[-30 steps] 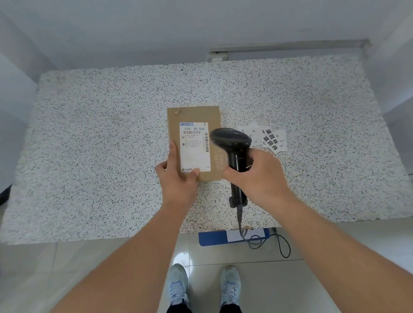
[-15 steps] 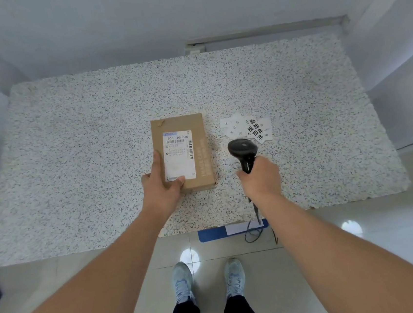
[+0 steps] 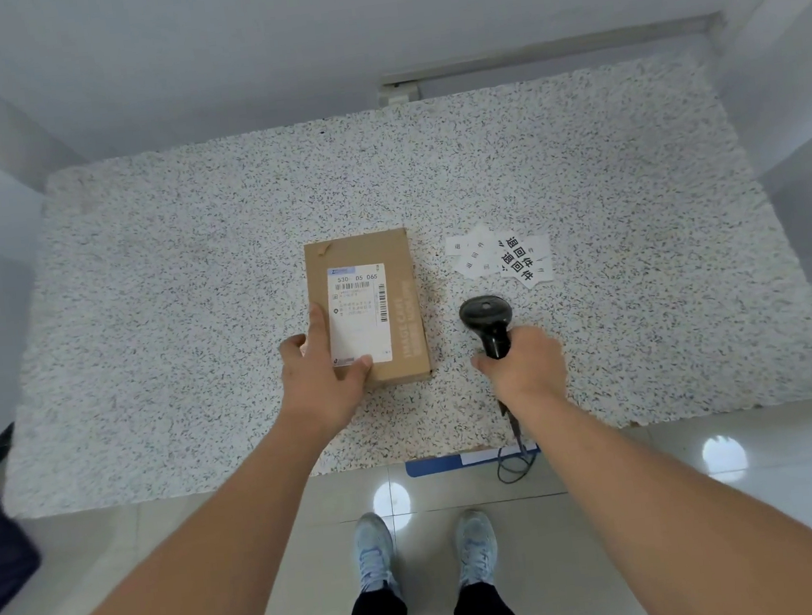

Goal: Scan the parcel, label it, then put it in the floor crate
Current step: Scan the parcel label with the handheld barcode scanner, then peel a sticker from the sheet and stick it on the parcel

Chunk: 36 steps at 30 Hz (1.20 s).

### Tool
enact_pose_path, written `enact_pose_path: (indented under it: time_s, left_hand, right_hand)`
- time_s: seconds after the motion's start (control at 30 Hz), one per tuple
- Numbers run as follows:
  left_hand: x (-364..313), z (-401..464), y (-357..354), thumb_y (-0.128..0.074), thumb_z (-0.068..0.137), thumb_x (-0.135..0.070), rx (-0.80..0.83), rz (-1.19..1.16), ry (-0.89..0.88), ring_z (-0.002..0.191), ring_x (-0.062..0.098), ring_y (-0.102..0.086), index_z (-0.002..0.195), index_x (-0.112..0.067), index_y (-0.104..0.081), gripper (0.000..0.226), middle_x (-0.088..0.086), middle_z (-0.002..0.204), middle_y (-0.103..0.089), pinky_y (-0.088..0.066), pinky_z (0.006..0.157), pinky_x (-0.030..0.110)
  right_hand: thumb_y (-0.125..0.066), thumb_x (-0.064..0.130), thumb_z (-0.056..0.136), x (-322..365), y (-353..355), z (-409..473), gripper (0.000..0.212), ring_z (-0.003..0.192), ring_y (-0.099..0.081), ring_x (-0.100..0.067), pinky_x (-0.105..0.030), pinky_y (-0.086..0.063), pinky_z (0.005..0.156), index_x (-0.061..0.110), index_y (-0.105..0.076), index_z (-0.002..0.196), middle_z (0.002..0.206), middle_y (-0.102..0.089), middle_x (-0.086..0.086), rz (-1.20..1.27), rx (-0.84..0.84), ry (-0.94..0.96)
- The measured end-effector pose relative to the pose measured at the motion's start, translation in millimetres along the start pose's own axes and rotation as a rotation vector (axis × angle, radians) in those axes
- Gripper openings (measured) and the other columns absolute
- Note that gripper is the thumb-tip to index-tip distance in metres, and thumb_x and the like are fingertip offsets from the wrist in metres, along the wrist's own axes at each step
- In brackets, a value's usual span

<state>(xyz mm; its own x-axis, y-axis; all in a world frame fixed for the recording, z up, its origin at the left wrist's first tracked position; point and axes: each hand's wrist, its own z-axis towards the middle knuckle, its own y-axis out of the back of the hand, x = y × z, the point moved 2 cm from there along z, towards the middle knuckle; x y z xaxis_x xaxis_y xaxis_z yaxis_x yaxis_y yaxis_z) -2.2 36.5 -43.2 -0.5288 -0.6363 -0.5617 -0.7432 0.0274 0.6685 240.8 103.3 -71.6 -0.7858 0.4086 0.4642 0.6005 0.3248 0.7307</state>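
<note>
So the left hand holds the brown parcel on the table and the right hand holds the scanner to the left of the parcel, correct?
Not quite. In the head view the scanner, in the right hand, is to the right of the parcel. The left hand does hold the parcel on the table.

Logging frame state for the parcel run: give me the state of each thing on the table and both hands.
parcel: flat on the table, shipping label up, near corner held
scanner: gripped by its handle, head beside the parcel, not over it
loose labels: scattered on the table, none picked up
left hand: holding the parcel
right hand: closed on the scanner
</note>
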Motion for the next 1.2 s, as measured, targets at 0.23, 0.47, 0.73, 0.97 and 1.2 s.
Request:
enact_pose_path:
  time_s: [0.23,0.47,0.73,0.97,1.2]
  left_hand:
    - [-20.7,-5.8,4.6,-0.069,0.092,-0.033,-0.045,0.157,-0.004,0.153,0.037,-0.016,0.163,-0.026,-0.01,0.093,0.004,0.167,0.002,-0.037,0.116,0.049]
    - [-64.5,17.4,13.3,-0.06,0.094,-0.04,-0.015,0.38,-0.273,0.152,0.033,-0.02,0.159,-0.016,-0.032,0.074,0.008,0.164,-0.018,-0.029,0.122,0.051]
    - [-128.8,90.4,0.1,-0.044,0.102,-0.041,0.106,0.631,-0.516,0.157,0.035,-0.016,0.153,-0.026,-0.044,0.054,0.003,0.166,-0.031,-0.028,0.119,0.062]
    - [-169.5,146.4,-32.3,-0.053,0.1,-0.028,0.268,0.701,-0.637,0.136,0.031,-0.047,0.14,-0.015,-0.062,0.043,0.011,0.144,-0.054,-0.031,0.121,0.048]
    - [-183.0,172.4,-54.1,-0.059,0.097,-0.027,0.375,0.783,-0.622,0.125,0.027,-0.057,0.14,-0.023,-0.06,0.043,0.005,0.139,-0.06,-0.053,0.098,0.043]
  right_hand:
    - [-0.086,0.037,0.082,-5.4,4.1,4.8,0.027,0.063,-0.06,-0.007,-0.023,-0.042,0.05,0.017,-0.07,0.09,0.079,-0.07,0.001,0.033,0.045,0.005]
    - [-0.064,0.074,0.083,12.9,36.2,5.6,0.066,0.072,-0.066,-0.019,-0.031,-0.05,0.058,0.009,-0.062,0.086,0.08,-0.067,-0.002,0.035,0.051,-0.068]
    - [-0.068,0.024,0.099,51.5,64.7,61.6,0.025,0.106,-0.066,-0.017,-0.03,-0.052,0.096,0.02,-0.071,0.124,0.124,-0.067,-0.001,0.07,-0.082,0.189]
    - [-0.082,0.02,0.088,65.2,24.6,118.9,0.04,0.109,-0.066,-0.021,-0.036,-0.056,0.094,0.021,-0.071,0.126,0.13,-0.065,-0.004,-0.013,0.002,0.189]
    - [-0.098,0.03,0.065,60.7,5.5,144.9,0.062,0.103,-0.063,-0.02,-0.037,-0.057,0.082,0.022,-0.071,0.12,0.118,-0.065,-0.005,-0.069,-0.036,0.128]
